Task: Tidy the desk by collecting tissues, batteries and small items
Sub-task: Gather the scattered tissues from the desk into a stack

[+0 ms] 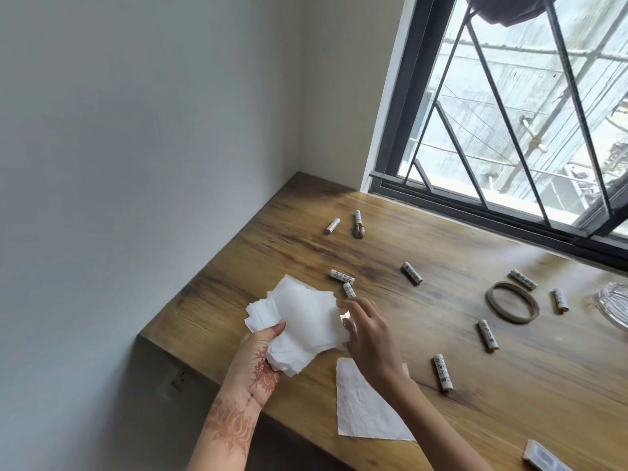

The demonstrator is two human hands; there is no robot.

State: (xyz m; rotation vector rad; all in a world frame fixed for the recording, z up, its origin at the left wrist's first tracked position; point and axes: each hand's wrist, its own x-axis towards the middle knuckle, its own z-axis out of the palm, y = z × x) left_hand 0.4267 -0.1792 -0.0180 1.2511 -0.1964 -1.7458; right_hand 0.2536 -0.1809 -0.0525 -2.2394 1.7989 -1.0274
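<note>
Above the near-left corner of the table [509, 419], a stack of tissues [302, 317] is held clear of the wood. The left hand [260, 358] grips the stack from beneath, with the thumb curled over its lower-left corner. The right hand [368, 331] pinches the right edge between thumb and bent fingers, apparently squaring the sheets.

Step in hand: gathering tissues, judged nearly complete, since one loose tissue [363, 413] lies flat on the table beneath the right wrist. The next move would call for freeing the right hand, lowering it and lifting that sheet by a corner, as thin paper lying flat offers little to grip.

Batteries [342, 276] lie uncollected: two just beyond the stack, two far back beside a small brass hand-shaped ornament [359, 230], the rest scattered rightward around a wooden ring [512, 302]. A glass dish [615, 307] sits at the right margin, partly cut off. Only the right forearm, directly above, stands over the loose tissue.
</note>
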